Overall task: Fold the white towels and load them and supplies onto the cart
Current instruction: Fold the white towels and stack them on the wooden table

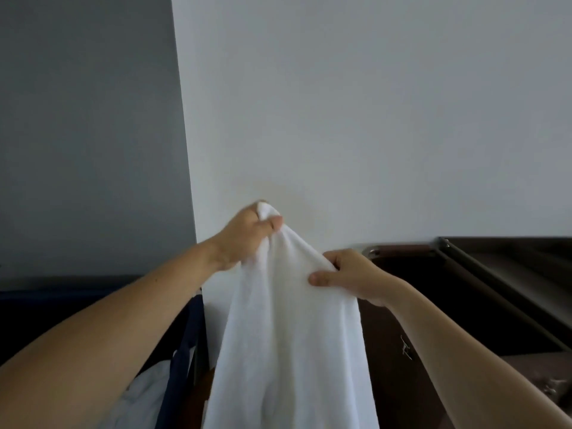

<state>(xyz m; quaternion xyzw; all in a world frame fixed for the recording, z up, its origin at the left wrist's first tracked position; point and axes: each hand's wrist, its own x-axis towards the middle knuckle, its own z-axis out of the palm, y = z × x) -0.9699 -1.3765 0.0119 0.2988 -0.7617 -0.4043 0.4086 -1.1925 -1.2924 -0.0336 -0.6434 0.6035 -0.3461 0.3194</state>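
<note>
Between your hands hangs a white towel (288, 335): your left hand (247, 233) clutches its top corner, your right hand (349, 274) pinches the edge just below, and it drapes before the wall (371, 119), beside the dark cart (479, 274).

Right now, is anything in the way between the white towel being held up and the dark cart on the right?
Nothing visible is. The left hand and the right hand both grip the white towel near its top, and it hangs unfolded right beside the dark cart.
</note>
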